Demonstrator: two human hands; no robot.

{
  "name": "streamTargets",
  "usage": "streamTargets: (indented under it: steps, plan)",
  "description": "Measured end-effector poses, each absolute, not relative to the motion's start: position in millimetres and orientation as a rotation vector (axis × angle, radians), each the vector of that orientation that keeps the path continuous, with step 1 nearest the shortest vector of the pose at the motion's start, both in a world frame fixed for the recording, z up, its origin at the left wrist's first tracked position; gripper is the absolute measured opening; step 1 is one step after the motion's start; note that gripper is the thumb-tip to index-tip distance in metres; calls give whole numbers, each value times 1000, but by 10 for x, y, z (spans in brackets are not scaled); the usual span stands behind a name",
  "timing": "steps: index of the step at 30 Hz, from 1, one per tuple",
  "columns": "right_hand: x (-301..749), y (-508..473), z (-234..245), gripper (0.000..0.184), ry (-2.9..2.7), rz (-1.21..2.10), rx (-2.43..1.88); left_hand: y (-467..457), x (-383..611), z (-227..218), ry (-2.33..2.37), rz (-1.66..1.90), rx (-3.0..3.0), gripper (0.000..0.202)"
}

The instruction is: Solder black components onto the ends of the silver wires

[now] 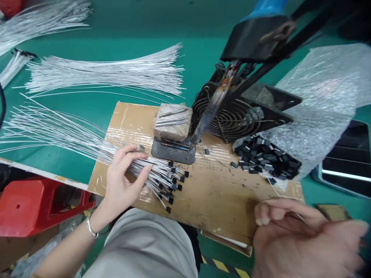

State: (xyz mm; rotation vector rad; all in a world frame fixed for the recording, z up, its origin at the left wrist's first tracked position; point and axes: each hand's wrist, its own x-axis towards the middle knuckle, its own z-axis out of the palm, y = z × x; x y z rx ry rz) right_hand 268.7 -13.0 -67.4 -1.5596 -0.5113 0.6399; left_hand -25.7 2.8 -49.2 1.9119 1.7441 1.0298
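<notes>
My left hand point(124, 173) lies over a bundle of thin silvery-white wires point(72, 133), thumb and fingers apart. A small grey piece point(140, 147) sits at one fingertip; what it is I cannot tell. Small black caps point(175, 187) are on the wire ends just right of this hand. My right hand point(301, 235) is at the lower right, palm up and blurred, with its fingers loosely curled and the thumb apart. I see nothing plainly held in it. Beyond it, loose black caps point(265, 156) spill from a clear plastic bag point(321, 92).
A soldering-iron-like tool point(213, 108) slants down over a cardboard sheet point(220, 193), beside a round fan point(228, 116). Near its tip is a wrapped block point(174, 131) bearing metal rods. More wires point(107, 73) lie behind. A red stool point(26, 206) stands at left, a dark-screened device point(348, 158) at right.
</notes>
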Motion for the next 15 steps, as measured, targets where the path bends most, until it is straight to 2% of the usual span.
streamTargets:
  steps: [4,7,10,15]
  plan:
    - [2665,-152,-657,60,-512,668,-1530,101,-439,-271,1686,1030,1865,10]
    - [2677,-160,-650,53,-536,701,-1509,398,-675,-79,1673,927,2215,7]
    - [2735,-147,-697,55,-604,720,-1494,911,-920,-40,1661,586,2695,20]
    - [2808,-130,-818,59,-640,706,-1472,1786,-1080,-260,1517,314,2853,39]
